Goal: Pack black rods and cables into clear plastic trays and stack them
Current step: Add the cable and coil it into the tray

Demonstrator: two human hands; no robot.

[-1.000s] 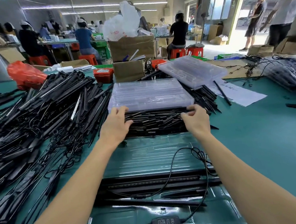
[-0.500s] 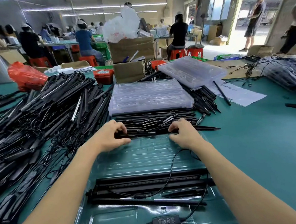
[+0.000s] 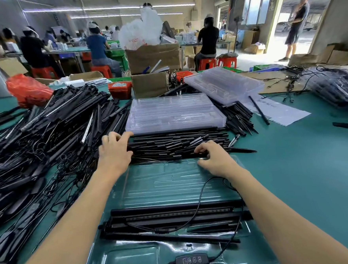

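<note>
A clear plastic tray (image 3: pixel 172 183) lies open in front of me, holding long black rods (image 3: pixel 174 214) and a black cable with a button controller (image 3: pixel 191 260). Just beyond it lies a pile of short black rods (image 3: pixel 180 143). My left hand (image 3: pixel 114 150) rests against the pile's left end with its fingers spread and fairly straight. My right hand (image 3: pixel 214 155) is at the pile's near right edge, its fingers curled and pinching a rod there. A stack of empty clear trays (image 3: pixel 174 113) sits right behind the pile.
A big heap of black rods and tangled cables (image 3: pixel 35 141) fills the left of the green table. A second, tilted tray stack (image 3: pixel 223 85), a paper sheet (image 3: pixel 276 110) and filled trays (image 3: pixel 339 87) lie right. Cardboard boxes (image 3: pixel 151 84) stand behind. People work at far tables.
Both hands drew back from the tray stack to the rod pile's near edge. Since then my left hand has shifted up to the pile's left end; my right hand stays at the near edge.
</note>
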